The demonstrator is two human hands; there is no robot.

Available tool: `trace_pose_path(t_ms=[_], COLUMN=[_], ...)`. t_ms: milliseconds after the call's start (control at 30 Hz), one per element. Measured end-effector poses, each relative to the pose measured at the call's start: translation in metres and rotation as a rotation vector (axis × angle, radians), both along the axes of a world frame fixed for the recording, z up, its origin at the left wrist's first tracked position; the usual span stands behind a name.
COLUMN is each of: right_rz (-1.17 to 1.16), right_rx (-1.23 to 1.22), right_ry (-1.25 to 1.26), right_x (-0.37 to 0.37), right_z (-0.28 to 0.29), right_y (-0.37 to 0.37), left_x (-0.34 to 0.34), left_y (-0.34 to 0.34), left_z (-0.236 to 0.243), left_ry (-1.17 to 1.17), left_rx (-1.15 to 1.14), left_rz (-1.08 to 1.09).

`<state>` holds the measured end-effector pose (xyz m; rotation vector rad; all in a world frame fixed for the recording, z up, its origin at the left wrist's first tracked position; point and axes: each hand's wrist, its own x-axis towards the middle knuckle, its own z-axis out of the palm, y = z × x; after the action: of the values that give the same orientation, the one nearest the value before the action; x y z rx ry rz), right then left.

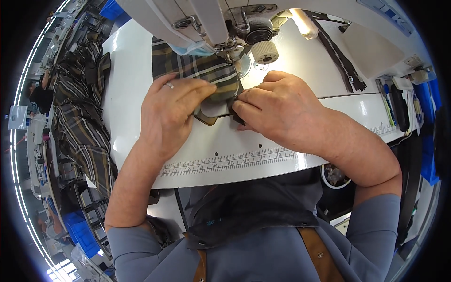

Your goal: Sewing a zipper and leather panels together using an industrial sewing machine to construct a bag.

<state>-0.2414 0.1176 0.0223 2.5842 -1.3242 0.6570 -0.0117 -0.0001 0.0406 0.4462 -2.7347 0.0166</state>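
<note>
A plaid fabric piece (188, 63) in brown, black and white lies under the sewing machine's needle area (229, 57). My left hand (170, 110), with a ring on one finger, is closed on the fabric's near edge, its fingertips bent over the cloth. A dark zipper end (236, 95) with metal teeth shows at the fabric's right edge. My right hand (279, 105) pinches there, its fingertips together just in front of the needle. The thumbs are partly hidden, and the folded edge between the hands shows a brown rim.
Another dark metal zipper (340, 58) lies on the white table (300, 169), right of the machine. A printed ruler scale (235, 162) runs along the near edge. Bunched plaid cloth (82, 113) hangs at the left. Pens (389, 104) and blue bins (427, 136) stand at the right.
</note>
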Motion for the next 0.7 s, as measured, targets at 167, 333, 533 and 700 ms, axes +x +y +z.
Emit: trace_pose_path(t_ms=[167,333,533,700], right_rz=[0.04,0.017,0.05,0.067], right_rx=[-0.007,-0.064,-0.077,-0.033], right_ry=[0.008,-0.001,0.0,0.029], right_x=[-0.005,-0.002,0.004,0.004], right_z=[0.002,-0.002,-0.006,-0.002], right_y=[-0.002,-0.001,0.001,0.003], left_x=[-0.028,-0.033,-0.026,-0.026], left_y=[-0.023,-0.023,-0.029,-0.026], left_z=[-0.005,-0.01,-0.006,-0.004], left_ry=[0.171,0.17,0.092,0.029], left_rx=[0.053,0.265,0.299,0.156], left_rz=[-0.12,-0.137,-0.266,-0.315])
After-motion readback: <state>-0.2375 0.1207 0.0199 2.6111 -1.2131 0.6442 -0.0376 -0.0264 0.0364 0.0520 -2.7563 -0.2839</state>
